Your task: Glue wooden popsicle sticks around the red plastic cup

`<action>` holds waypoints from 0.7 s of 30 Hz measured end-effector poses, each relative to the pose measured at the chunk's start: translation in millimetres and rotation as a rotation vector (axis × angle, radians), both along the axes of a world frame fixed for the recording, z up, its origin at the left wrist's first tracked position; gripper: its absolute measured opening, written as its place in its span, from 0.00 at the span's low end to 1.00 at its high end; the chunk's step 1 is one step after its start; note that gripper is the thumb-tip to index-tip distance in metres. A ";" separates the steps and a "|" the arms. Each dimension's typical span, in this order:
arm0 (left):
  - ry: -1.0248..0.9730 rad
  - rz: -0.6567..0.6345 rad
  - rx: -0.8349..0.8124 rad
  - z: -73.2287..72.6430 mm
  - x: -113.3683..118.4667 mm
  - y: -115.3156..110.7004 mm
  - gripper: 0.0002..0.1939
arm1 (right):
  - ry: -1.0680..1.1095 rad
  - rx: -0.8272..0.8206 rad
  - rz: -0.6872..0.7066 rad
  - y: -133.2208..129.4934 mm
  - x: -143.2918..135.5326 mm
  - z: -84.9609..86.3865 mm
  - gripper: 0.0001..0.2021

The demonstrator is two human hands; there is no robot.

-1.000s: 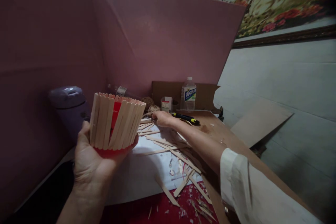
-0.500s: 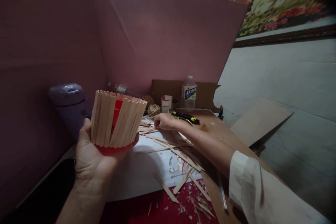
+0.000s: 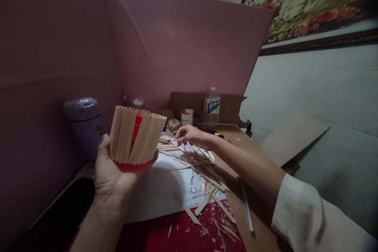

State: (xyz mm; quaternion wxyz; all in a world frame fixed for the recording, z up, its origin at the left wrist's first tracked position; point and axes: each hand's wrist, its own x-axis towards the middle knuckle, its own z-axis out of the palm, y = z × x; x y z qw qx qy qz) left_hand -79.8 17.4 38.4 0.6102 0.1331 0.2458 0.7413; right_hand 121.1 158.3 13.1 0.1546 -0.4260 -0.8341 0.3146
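Note:
My left hand (image 3: pixel 115 179) is wrapped round the base of a red container (image 3: pixel 136 126) covered with upright wooden craft sticks (image 3: pixel 121 136). A wedge-shaped gap between the sticks shows the red wall, and one side of the gap leans. Farther back, over the loose pile, my right hand (image 3: pixel 189 135) pinches a single craft stick (image 3: pixel 171 134) between thumb and fingers. More loose craft sticks (image 3: pixel 203 163) lie criss-crossed on the white paper (image 3: pixel 150 201) below it.
Behind the pile stand a ball of twine (image 3: pixel 173 125), a clear cup (image 3: pixel 187 117) and a plastic bottle (image 3: pixel 212 106). A black-and-yellow utility knife (image 3: pixel 211 131) lies near my right wrist. At left is a purple tumbler (image 3: pixel 84 122). Wood scraps litter the red cloth (image 3: pixel 165 236).
My right hand has lifted slightly from the pile, with a craft stick now showing in its fingers. In view, the covered container and my left hand sit a little farther right.

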 end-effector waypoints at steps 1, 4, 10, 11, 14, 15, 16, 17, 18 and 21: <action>0.004 -0.003 0.005 0.0 0.4 -0.1 0.19 | 0.059 -0.018 0.002 -4.0 3.5 1.1 0.06; 0.014 -0.010 0.018 -1.4 0.6 0.3 0.18 | 0.211 -0.053 -0.024 -18.1 11.1 3.4 0.07; 0.026 -0.015 0.013 -7.4 1.4 5.5 0.20 | 0.413 -0.037 -0.108 -55.7 21.2 11.1 0.12; 0.027 -0.020 0.015 -8.0 1.9 6.2 0.20 | 0.440 -0.032 -0.126 -61.9 22.2 13.1 0.11; 0.023 -0.027 -0.010 -9.1 3.5 6.9 0.20 | 0.526 -0.036 -0.207 -76.9 22.6 19.7 0.10; 0.019 -0.029 -0.023 -9.4 4.0 6.9 0.20 | 0.551 -0.041 -0.234 -80.7 22.3 22.2 0.11; 0.013 -0.035 -0.034 -9.8 4.5 6.8 0.20 | 0.571 -0.044 -0.257 -84.3 22.1 24.9 0.11; 0.006 -0.042 -0.040 -10.2 4.9 6.8 0.20 | 0.585 -0.044 -0.271 -87.8 22.1 27.7 0.12; -0.001 -0.048 -0.043 -10.7 5.3 6.8 0.19 | 0.594 -0.038 -0.272 -91.5 22.4 30.8 0.14; -0.016 -0.069 -0.037 -12.4 6.5 6.8 0.18 | 0.657 0.022 -0.253 -104.8 24.8 40.2 0.15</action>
